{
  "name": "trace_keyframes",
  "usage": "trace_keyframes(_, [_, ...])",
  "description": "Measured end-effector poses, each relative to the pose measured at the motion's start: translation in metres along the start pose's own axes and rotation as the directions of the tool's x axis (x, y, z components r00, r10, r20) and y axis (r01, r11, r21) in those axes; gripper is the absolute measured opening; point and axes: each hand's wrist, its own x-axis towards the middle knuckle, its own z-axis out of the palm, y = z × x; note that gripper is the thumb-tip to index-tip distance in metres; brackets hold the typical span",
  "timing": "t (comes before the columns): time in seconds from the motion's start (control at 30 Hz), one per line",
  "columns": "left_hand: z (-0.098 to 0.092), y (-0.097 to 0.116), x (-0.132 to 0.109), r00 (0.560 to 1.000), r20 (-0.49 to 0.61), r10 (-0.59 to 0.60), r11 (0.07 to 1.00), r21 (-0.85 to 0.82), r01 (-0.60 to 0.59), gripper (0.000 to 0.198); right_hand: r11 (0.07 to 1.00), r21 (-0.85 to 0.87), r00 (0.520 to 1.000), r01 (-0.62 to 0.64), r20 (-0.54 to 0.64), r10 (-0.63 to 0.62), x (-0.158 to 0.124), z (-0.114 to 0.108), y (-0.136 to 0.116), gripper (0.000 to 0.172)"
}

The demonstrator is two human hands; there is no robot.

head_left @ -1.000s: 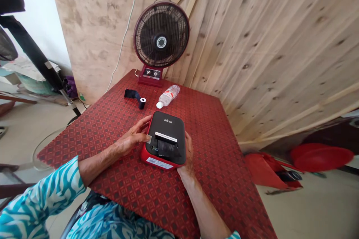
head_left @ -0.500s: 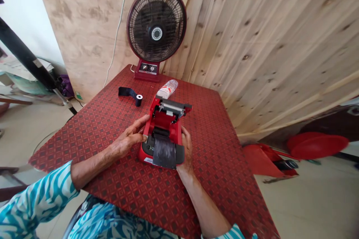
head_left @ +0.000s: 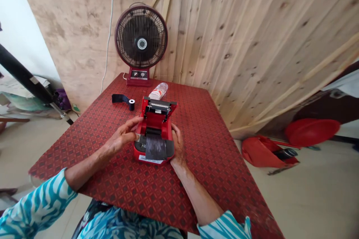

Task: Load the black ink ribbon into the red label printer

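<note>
A red and black printer [head_left: 155, 119] sits on the patterned red table with its lid raised. Dark ribbon [head_left: 156, 147] lies over its front top and hangs toward the front edge. My left hand [head_left: 123, 133] grips the printer's left side, thumb on top near the buttons. Around the right side curls my right hand [head_left: 178, 145], its fingertips partly hidden behind the housing. Left of and behind the printer, a small dark roll [head_left: 131, 105] stands with a strip unrolled from it.
On the red table [head_left: 207, 149], a clear bottle [head_left: 158, 91] lies behind the printer. A round fan [head_left: 141, 43] stands at the back against the wooden wall. A red bag [head_left: 260, 152] and a red basin [head_left: 312, 131] are beyond the table's right side.
The whole view has shifted and tilted slightly. The printer now faces me more squarely, with both hands still on its sides.
</note>
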Motion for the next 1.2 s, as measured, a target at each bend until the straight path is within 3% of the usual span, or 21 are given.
trace_keyframes(0.1, [0.002, 0.029, 0.015, 0.979, 0.028, 0.202, 0.917, 0.346, -0.199, 0.034, 0.999, 0.016, 1.0, 0.028, 0.012, -0.029, 0.0, 0.001, -0.004, 0.04])
trace_keyframes(0.17, [0.01, 0.044, 0.034, 0.95, 0.192, 0.248, 0.806, 0.502, -0.312, 0.026, 0.998, 0.017, 0.998, 0.053, 0.018, -0.053, 0.001, 0.001, -0.005, 0.039])
trace_keyframes(0.23, [0.019, 0.05, 0.055, 0.918, 0.365, 0.155, 0.691, 0.624, -0.365, 0.024, 0.997, 0.02, 0.997, 0.075, 0.019, -0.076, 0.002, 0.001, -0.005, 0.038])
trace_keyframes(0.3, [0.028, 0.05, 0.075, 0.887, 0.459, -0.052, 0.585, 0.734, -0.345, 0.019, 0.995, 0.029, 0.996, 0.092, 0.017, -0.093, 0.004, 0.002, -0.005, 0.037])
trace_keyframes(0.4, [0.034, 0.05, 0.093, 0.826, 0.499, -0.264, 0.493, 0.805, -0.329, 0.014, 0.991, 0.046, 0.992, 0.126, 0.01, -0.127, 0.006, 0.004, -0.002, 0.034])
trace_keyframes(0.57, [0.035, 0.063, 0.096, 0.746, 0.553, -0.372, 0.44, 0.812, -0.382, 0.014, 0.981, 0.058, 0.982, 0.187, 0.012, -0.188, 0.01, 0.007, 0.001, 0.033])
trace_keyframes(0.67, [0.038, 0.07, 0.093, 0.754, 0.512, -0.411, 0.32, 0.856, -0.407, 0.021, 0.98, 0.052, 0.981, 0.192, 0.016, -0.193, 0.011, 0.007, 0.003, 0.034])
trace_keyframes(0.8, [0.038, 0.08, 0.084, 0.808, 0.514, -0.287, 0.226, 0.856, -0.465, 0.034, 0.982, 0.041, 0.982, 0.183, 0.027, -0.184, 0.012, 0.005, 0.004, 0.036])
trace_keyframes(0.9, [0.025, 0.094, 0.073, 0.845, 0.516, -0.144, 0.287, 0.839, -0.463, 0.034, 0.984, 0.045, 0.984, 0.172, 0.034, -0.173, 0.011, 0.004, 0.004, 0.035])
trace_keyframes(0.97, [0.006, 0.104, 0.062, 0.897, 0.441, -0.019, 0.42, 0.818, -0.393, 0.032, 0.985, 0.046, 0.985, 0.164, 0.038, -0.166, 0.011, 0.004, 0.005, 0.034])
trace_keyframes(1.03, [-0.019, 0.107, 0.051, 0.956, 0.287, 0.062, 0.614, 0.744, -0.263, 0.031, 0.987, 0.051, 0.988, 0.149, 0.043, -0.152, 0.011, 0.003, 0.006, 0.033])
trace_keyframes(1.1, [-0.047, 0.101, 0.043, 0.995, 0.082, 0.061, 0.81, 0.579, -0.097, 0.033, 0.99, 0.053, 0.99, 0.134, 0.037, -0.136, 0.011, 0.003, 0.007, 0.033])
trace_keyframes(1.2, [-0.08, 0.073, 0.04, 0.985, -0.171, 0.038, 0.951, 0.307, 0.016, 0.037, 0.99, 0.055, 0.992, 0.127, 0.02, -0.128, 0.012, 0.002, 0.009, 0.033])
